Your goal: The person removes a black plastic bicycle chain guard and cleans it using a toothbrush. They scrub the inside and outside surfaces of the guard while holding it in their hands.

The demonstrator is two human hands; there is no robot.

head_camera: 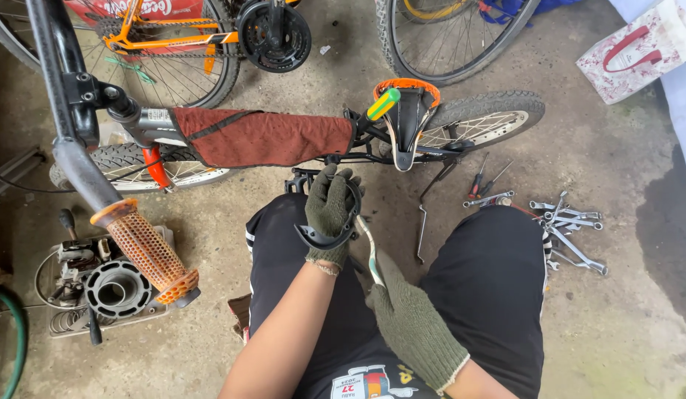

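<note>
Both gloved: left hand (329,213) clamped on black curved bracket (322,238), right hand (411,325) pinching pale strap (368,247), beside small bicycle (284,140).

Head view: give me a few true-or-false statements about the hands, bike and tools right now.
1. Both hands wear green knit gloves: left hand, right hand. True.
2. The left hand holds a black curved part. True.
3. The handlebar grip is blue. False: it is orange.
4. The wrenches lie on the saddle. False: they lie on the floor.
5. A red cloth covers the frame. True.
</note>
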